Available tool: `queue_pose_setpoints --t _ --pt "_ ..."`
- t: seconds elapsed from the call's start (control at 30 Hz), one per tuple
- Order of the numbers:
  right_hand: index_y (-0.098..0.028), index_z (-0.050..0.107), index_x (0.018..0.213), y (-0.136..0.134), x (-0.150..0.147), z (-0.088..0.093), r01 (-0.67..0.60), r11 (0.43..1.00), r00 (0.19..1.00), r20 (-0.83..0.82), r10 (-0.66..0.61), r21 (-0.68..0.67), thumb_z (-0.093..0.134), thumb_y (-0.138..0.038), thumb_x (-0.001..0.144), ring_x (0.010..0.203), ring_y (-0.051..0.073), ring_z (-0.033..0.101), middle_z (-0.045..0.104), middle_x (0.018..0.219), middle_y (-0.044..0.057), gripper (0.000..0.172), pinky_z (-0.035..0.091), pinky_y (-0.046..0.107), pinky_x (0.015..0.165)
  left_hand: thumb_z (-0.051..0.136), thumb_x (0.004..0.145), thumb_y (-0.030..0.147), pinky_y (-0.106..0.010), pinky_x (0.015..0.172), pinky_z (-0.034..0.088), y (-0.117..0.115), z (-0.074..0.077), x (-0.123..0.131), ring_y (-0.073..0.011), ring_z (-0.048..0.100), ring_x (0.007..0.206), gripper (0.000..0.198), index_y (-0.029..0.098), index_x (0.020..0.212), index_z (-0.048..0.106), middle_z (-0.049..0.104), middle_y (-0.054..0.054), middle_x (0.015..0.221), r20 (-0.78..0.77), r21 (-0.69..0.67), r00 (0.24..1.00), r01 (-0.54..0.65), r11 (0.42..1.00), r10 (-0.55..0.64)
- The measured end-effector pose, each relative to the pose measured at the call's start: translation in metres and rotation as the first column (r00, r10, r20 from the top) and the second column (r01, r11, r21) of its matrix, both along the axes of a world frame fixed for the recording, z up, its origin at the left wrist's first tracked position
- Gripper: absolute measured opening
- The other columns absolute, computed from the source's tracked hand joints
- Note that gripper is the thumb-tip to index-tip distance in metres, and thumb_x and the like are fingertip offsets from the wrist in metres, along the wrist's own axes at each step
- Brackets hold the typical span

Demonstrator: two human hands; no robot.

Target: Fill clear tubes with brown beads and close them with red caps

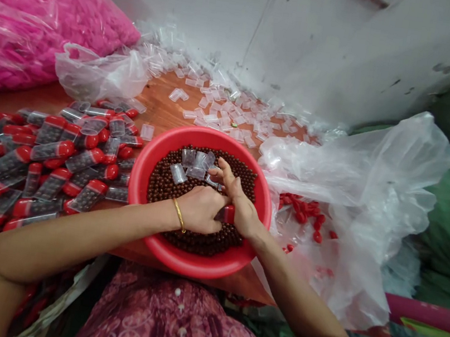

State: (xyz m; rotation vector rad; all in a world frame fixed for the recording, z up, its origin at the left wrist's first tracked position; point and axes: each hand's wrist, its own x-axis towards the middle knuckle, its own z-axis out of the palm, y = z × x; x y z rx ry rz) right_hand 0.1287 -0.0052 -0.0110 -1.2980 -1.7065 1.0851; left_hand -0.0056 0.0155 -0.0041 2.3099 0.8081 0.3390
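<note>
Where the bowl (139, 178) would catch stray beads (164, 182), mid-frame, left hand (199, 210) clamps its grip on a tube (229, 214); grip of right hand (242, 208) unclear.

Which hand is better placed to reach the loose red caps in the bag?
Right, probably. The caps lie in the bag just right of the bowl, on the right hand side; the left hand would have to cross over it.
</note>
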Motion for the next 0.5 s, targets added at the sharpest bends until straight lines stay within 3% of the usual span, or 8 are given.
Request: queue_pose_setpoints --t 0.07,0.17,0.33,0.4,0.5 --pt "-0.024 0.026 0.146 -0.002 0.000 -0.003 -0.008 0.997 1.000 0.023 0.006 0.078 0.016 -0.062 0.090 0.129 0.020 0.039 0.039 0.145 0.006 0.069 0.025 0.041 0.112 0.059 0.061 0.020 -0.034 0.065 0.046 0.000 -0.003 -0.002 -0.0243 0.058 0.064 0.021 0.014 0.081 0.063 0.057 -0.006 0.062 -0.032 0.004 0.999 0.012 1.000 -0.012" --pt "-0.023 0.027 0.145 0.001 -0.002 -0.009 0.084 0.983 0.995 0.046 -0.093 0.162 0.018 -0.065 0.088 0.133 0.020 0.035 0.034 0.148 0.007 0.072 0.022 0.042 0.113 0.057 0.063 0.022 -0.034 0.065 0.046 0.003 -0.002 -0.002 -0.0246 0.059 0.065 0.023 0.014 0.084 0.063 0.059 -0.007 0.064 -0.102 0.025 0.995 -0.001 1.000 0.003" --pt "-0.021 0.035 0.141 0.006 -0.001 0.001 0.206 0.967 0.977 -0.078 -0.196 0.146 -0.008 -0.067 0.084 0.124 0.019 0.047 0.049 0.137 0.008 0.086 0.036 0.037 0.105 0.054 0.066 0.025 -0.028 0.059 0.040 0.005 0.020 0.003 -0.0186 0.056 0.060 0.013 0.017 0.075 0.060 0.060 -0.003 0.063 -0.149 0.125 0.987 -0.036 0.991 0.054" --pt "-0.021 0.048 0.132 0.003 0.019 0.009 0.312 0.933 0.949 -0.097 -0.298 0.179 -0.011 -0.066 0.084 0.115 0.018 0.054 0.057 0.127 0.008 0.088 0.043 0.034 0.097 0.052 0.069 0.025 -0.024 0.059 0.037 0.006 0.032 -0.011 -0.0139 0.053 0.058 0.012 0.018 0.075 0.059 0.059 0.000 0.062 -0.114 0.175 0.980 -0.142 0.974 0.164" --pt "-0.019 0.064 0.111 -0.006 0.081 0.009 0.513 0.808 0.833 0.060 -0.550 0.291 0.020 -0.064 0.089 0.102 0.019 0.061 0.066 0.110 0.010 0.067 0.047 0.032 0.088 0.050 0.075 0.032 -0.020 0.065 0.037 0.023 0.037 -0.070 -0.0097 0.053 0.064 0.021 0.021 0.091 0.058 0.060 0.007 0.068 -0.042 0.239 0.894 -0.424 0.874 0.445"
